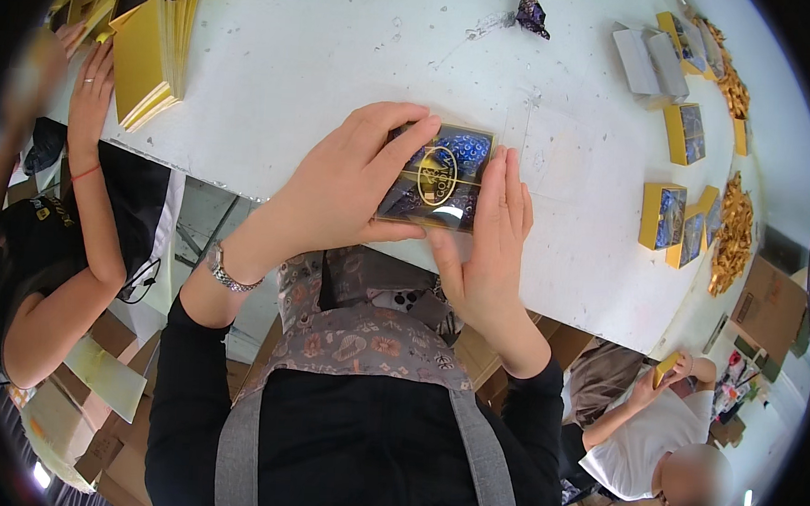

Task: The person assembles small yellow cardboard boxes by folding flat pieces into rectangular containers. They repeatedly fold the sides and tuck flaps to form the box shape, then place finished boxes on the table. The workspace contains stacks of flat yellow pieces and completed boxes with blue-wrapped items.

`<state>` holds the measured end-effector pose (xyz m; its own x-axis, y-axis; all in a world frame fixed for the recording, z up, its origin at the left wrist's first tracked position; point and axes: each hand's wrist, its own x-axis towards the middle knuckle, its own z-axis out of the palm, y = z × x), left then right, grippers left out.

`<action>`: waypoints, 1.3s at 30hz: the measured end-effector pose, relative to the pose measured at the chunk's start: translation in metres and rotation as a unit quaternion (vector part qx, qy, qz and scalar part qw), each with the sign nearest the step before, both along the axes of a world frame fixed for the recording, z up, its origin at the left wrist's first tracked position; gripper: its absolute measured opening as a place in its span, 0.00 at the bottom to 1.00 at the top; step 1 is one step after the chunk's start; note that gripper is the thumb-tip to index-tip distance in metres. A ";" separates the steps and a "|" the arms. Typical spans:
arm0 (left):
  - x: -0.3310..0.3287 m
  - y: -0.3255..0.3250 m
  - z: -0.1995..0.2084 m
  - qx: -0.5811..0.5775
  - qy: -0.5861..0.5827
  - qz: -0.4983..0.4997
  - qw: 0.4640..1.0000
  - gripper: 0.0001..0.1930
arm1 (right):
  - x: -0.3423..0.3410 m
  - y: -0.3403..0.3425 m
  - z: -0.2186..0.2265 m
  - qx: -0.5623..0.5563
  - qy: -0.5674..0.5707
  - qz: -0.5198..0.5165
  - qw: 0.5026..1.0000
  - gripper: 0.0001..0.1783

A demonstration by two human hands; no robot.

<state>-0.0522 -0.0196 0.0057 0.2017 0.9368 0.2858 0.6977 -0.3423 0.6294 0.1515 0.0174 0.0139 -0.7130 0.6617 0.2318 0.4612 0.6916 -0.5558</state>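
Box (454, 187) is between both hands, just over the near side of the white table (323, 65); can't tell if it's resting on the top or lifted. Left hand (340, 176) pinches it, fingers at the far left, thumb along the near edge. Right hand (489, 262) has its fingers straight along the right edge, thumb apart near the near edge (can't tell if it grips or only steadies).

Progress, my read: this unit is mostly done. Contents are in, blue patterned pieces at the far side, darker ones nearer, clear cover over them with a gold oval emblem. Thin gold line crosses the face (cord or print, can't tell). Left to do: probably just squaring or a check; can't confirm the cover is fully seated.

Batch: several similar yellow-sided boxes (662, 216) stand on the right, filled, near a heap of gold pieces (732, 238). Can't tell if they're finished. Yellow card stack (147, 64) at left and a loose dark wrapped piece (531, 14) at the far side suggest the batch isn't closed out.
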 end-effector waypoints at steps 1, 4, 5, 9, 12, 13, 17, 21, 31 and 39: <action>0.001 0.001 -0.001 0.004 -0.006 0.001 1.000 0.48 | -0.002 -0.002 -0.002 -0.009 0.018 -0.006 1.000 0.43; 0.001 0.002 -0.004 0.018 -0.026 0.005 0.999 0.48 | -0.006 -0.008 -0.004 -0.047 0.065 -0.024 0.996 0.39; 0.001 0.003 -0.004 0.024 -0.033 0.007 0.999 0.47 | -0.008 -0.010 -0.004 -0.069 0.075 -0.031 0.994 0.38; 0.001 0.003 -0.003 0.035 -0.045 0.017 0.998 0.46 | -0.006 -0.016 -0.013 -0.174 0.141 -0.048 0.973 0.37; 0.001 0.004 -0.001 0.013 -0.026 0.005 1.000 0.44 | -0.011 -0.019 -0.012 -0.248 0.214 -0.067 0.943 0.36; 0.000 0.004 -0.001 0.011 -0.023 0.001 1.000 0.42 | -0.009 -0.019 -0.013 -0.194 0.159 -0.068 0.965 0.36; -0.003 0.003 -0.002 0.008 -0.003 -0.011 1.000 0.36 | 0.002 -0.008 -0.013 -0.004 0.022 -0.052 0.998 0.36; 0.001 0.007 -0.001 0.026 0.032 -0.015 0.999 0.32 | -0.006 0.019 -0.004 0.093 -0.021 0.022 0.995 0.45; -0.013 -0.015 0.008 -0.019 -0.051 -0.013 0.998 0.32 | 0.073 -0.019 0.009 0.098 -0.119 0.022 0.988 0.35; -0.020 -0.001 0.004 0.031 0.046 0.115 0.992 0.26 | 0.206 0.090 -0.008 0.256 -0.155 -0.223 0.928 0.31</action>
<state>-0.0724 -0.0205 0.0097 0.0133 0.9424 0.3341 0.8147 -0.2040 0.5428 0.3571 0.1073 0.0061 -0.4799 0.7666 0.4266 0.8474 0.5310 -0.0010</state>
